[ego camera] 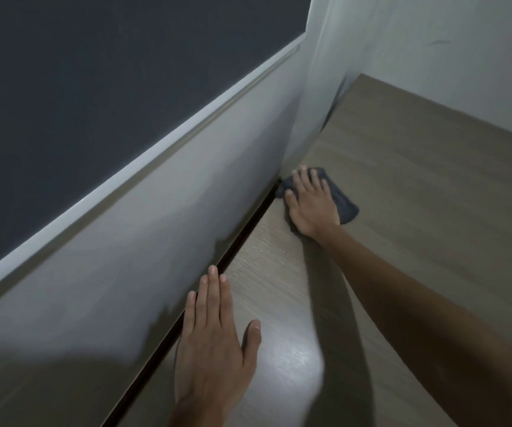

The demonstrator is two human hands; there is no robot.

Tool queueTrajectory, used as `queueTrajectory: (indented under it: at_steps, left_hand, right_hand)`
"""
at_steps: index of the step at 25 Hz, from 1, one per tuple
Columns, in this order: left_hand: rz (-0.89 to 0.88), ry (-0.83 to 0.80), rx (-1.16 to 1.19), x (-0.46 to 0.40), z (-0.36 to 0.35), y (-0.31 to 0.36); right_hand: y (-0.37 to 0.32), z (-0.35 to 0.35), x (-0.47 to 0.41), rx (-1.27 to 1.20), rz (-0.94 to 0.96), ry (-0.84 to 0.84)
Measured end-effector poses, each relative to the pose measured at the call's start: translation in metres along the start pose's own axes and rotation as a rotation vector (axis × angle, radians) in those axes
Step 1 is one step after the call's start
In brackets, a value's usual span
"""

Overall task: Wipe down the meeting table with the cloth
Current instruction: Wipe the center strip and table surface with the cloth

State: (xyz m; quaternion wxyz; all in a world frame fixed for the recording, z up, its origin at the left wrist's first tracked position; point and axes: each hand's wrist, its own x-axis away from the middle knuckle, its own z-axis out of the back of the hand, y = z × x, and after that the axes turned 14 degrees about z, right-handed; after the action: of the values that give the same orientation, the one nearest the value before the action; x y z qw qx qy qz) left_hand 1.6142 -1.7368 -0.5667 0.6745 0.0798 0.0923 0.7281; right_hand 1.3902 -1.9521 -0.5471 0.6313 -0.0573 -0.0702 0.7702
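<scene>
Cloth (341, 204): dark, flattened under right hand (311, 204), fingers spread, at far reach where counter (418, 226) meets wall (156, 241). Long axis trails along that forearm. Left hand (214, 343): nearer, empty, palm flat, bracing at counter edge.

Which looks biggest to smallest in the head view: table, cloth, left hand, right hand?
1. Table, by far.
2. Left hand, though it sits nearer the camera, so its rank over the right hand is unsure.
3. Right hand and cloth: alike; the cloth is partly covered.
</scene>
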Motion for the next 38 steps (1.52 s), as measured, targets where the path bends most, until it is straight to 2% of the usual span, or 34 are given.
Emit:
queueTrajectory:
  at_steps: [4, 7, 10, 14, 19, 25, 31, 33, 35, 38]
  left_hand:
    - [0.02, -0.023, -0.023, 0.003, 0.003, -0.001]
    - [0.029, -0.037, -0.027, 0.004, 0.004, 0.003]
    - [0.011, -0.019, -0.004, 0.004, 0.004, 0.003]
    - [-0.002, -0.013, 0.015, 0.002, 0.0, 0.003]
    - [0.015, 0.0, 0.02, -0.001, -0.003, 0.001]
    - [0.073, 0.001, -0.015, 0.017, 0.003, -0.006]
    - [0.161, -0.007, -0.059, 0.082, 0.015, -0.039]
    - [0.197, -0.008, -0.067, 0.1, 0.02, -0.046]
    - [0.221, -0.014, -0.065, 0.11, 0.022, -0.049]
    - [0.216, 0.002, -0.077, 0.111, 0.023, -0.048]
  right_hand:
    - [-0.077, -0.01, 0.09, -0.068, 0.402, -0.076]
    - [-0.072, -0.012, 0.102, -0.061, 0.52, -0.092]
    - [-0.037, -0.007, 0.063, -0.073, 0.457, -0.061]
    - [0.025, -0.001, -0.019, -0.058, 0.222, 0.026]
    - [0.023, 0.0, -0.05, 0.002, 0.073, 0.05]
    - [-0.051, -0.01, 0.024, -0.018, 0.201, 0.009]
    - [-0.12, -0.013, 0.172, -0.114, 0.454, -0.107]
    - [-0.108, -0.007, 0.229, -0.119, 0.486, -0.153]
    - [-0.07, 0.001, 0.265, -0.094, 0.47, -0.129]
    - [-0.017, 0.006, 0.244, -0.047, 0.313, -0.084]
